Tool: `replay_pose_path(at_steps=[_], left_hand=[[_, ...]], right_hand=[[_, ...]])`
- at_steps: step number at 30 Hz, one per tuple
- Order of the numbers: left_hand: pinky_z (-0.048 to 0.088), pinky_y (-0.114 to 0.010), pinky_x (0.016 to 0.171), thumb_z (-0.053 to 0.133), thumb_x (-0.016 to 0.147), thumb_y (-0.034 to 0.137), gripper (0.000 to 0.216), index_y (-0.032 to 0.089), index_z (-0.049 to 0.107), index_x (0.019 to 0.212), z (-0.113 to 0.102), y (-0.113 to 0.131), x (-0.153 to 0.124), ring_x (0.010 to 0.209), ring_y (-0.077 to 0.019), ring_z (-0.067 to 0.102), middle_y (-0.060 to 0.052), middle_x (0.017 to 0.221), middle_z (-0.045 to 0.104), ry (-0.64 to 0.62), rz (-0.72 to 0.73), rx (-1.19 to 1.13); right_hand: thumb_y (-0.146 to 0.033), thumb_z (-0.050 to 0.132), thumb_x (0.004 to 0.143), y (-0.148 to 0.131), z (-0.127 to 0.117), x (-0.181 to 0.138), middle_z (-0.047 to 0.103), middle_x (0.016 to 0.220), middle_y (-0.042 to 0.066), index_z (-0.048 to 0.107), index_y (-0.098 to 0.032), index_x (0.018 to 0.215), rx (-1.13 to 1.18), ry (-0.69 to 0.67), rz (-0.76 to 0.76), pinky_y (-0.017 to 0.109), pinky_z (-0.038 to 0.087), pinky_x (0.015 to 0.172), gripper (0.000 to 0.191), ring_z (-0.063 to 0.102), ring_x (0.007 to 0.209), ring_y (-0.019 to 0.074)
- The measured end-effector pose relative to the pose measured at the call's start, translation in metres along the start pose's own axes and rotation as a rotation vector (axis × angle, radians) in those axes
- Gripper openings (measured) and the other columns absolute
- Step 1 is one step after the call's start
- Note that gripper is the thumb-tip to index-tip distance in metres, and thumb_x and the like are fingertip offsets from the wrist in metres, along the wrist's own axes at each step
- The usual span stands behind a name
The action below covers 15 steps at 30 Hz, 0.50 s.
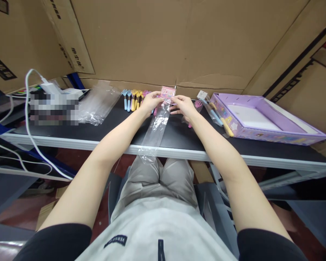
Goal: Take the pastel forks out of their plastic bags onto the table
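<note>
A long clear plastic bag with a pink printed card at its top stretches between my hands and hangs over the table's front edge. My left hand pinches the card's left side. At its lower right side, my right hand grips with thumb and forefinger, the other fingers spread. Behind my left hand lies a row of claw-ended sticks, like small back scratchers, in blue, yellow and pink. A pink back scratcher lies partly hidden beyond my right hand.
Clear empty bags are piled at left, near a white cable looping over the edge. To the right, bagged back scratchers lie against a purple open box. Tall cardboard walls the back of the black table.
</note>
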<state>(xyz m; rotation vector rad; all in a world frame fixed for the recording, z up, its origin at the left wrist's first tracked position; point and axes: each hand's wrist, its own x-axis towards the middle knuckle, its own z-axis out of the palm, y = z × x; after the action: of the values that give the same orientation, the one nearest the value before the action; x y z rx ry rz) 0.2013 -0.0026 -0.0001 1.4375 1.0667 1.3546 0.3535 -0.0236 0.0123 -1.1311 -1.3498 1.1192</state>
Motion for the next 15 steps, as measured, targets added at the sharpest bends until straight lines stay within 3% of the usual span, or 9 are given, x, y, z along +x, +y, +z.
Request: replay_pose_path(at_steps=[5,9,15], left_hand=[[0.046,-0.02,0.055,0.062,0.073,0.004,0.014,0.012,0.064,0.084,0.002,0.011,-0.012,0.048,-0.0087,0.054,0.001,0.059,0.061,-0.079,-0.084,0.008],[0.041,-0.017,0.05,0.063,0.081,0.01,0.007,0.012,0.062,0.075,0.002,0.01,-0.014,0.047,-0.0074,0.052,0.001,0.055,0.058,-0.072,-0.06,-0.025],[0.039,-0.016,0.047,0.068,0.08,0.009,0.008,0.011,0.062,0.075,-0.002,0.007,-0.011,0.043,-0.0056,0.047,0.003,0.053,0.056,-0.072,0.008,-0.022]], right_hand=[[-0.017,0.059,0.09,0.003,-0.002,0.008,0.062,0.074,-0.002,0.062,-0.017,0.084,0.051,0.12,-0.09,0.017,0.055,0.051,0.006,0.061,0.059,0.0062],[-0.013,0.062,0.086,0.004,-0.004,0.01,0.062,0.075,-0.002,0.063,-0.017,0.088,0.064,0.139,-0.099,0.019,0.056,0.052,0.004,0.059,0.059,0.0066],[-0.006,0.057,0.082,0.004,-0.004,0.008,0.062,0.073,-0.002,0.067,-0.018,0.098,0.032,0.113,-0.089,0.02,0.055,0.053,0.023,0.059,0.059,0.0079]])
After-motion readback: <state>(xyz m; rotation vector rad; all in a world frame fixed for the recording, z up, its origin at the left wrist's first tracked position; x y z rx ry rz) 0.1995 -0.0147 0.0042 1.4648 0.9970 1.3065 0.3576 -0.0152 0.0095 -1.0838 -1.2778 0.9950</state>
